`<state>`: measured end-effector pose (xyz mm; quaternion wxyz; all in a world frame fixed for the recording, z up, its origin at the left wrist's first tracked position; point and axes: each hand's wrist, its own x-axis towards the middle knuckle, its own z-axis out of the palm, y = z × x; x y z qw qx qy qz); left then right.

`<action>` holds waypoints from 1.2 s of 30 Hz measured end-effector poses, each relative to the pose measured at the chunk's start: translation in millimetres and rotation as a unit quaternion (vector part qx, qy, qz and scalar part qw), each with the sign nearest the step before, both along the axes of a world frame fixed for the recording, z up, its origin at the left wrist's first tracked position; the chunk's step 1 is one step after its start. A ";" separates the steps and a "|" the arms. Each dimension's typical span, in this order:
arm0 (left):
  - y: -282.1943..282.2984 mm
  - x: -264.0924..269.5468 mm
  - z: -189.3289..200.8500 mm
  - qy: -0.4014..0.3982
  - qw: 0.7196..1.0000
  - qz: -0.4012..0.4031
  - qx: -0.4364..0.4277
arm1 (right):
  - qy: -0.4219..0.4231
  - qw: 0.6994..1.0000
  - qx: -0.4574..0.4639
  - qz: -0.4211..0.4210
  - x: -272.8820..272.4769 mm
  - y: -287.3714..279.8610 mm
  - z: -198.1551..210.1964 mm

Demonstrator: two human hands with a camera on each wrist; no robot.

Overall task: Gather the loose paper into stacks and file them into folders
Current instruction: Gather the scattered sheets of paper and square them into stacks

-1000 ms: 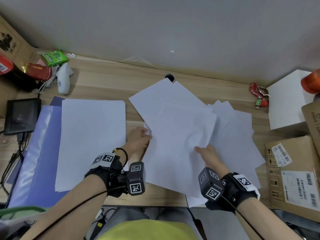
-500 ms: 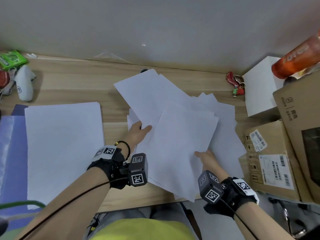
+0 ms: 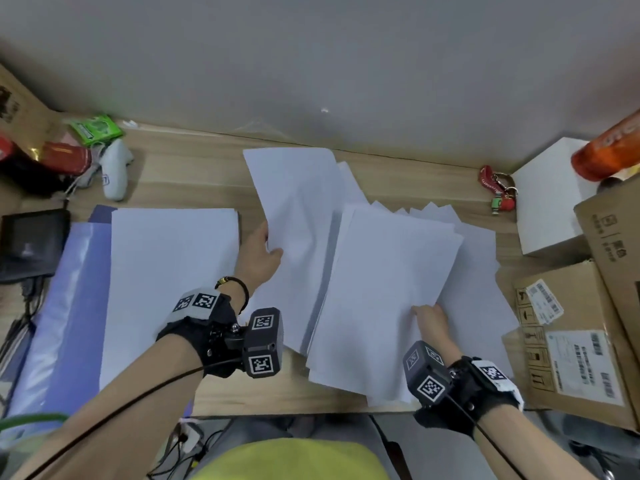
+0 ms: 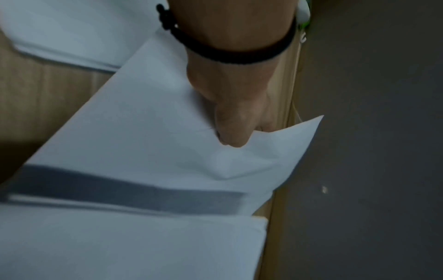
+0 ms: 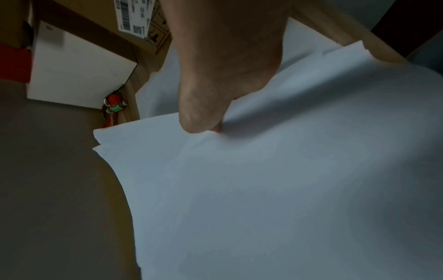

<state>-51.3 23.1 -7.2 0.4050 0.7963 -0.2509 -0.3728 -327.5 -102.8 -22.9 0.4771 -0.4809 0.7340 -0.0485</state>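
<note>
- A strip of bare pale wooden desk [image 3: 194, 174] runs along the grey wall behind the squared stack of white sheets [image 3: 169, 289].
- Brown cardboard boxes with shipping labels [image 3: 571, 341] and a white box [image 3: 547, 202] wall off the right edge.
- A white handheld controller [image 3: 116, 174], green packet [image 3: 95, 129] and black tablet [image 3: 33, 242] crowd the far left.
- A red keychain [image 3: 498, 188] lies just beside the white box.

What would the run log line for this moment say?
left hand: holds sheets | right hand: holds paper bundle | neat stack: on folder
</note>
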 end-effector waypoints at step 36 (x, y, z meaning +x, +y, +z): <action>88.5 1.7 -31.8 0.195 0.974 0.093 0.074 | -0.100 0.992 0.038 0.067 65.6 23.6 3.6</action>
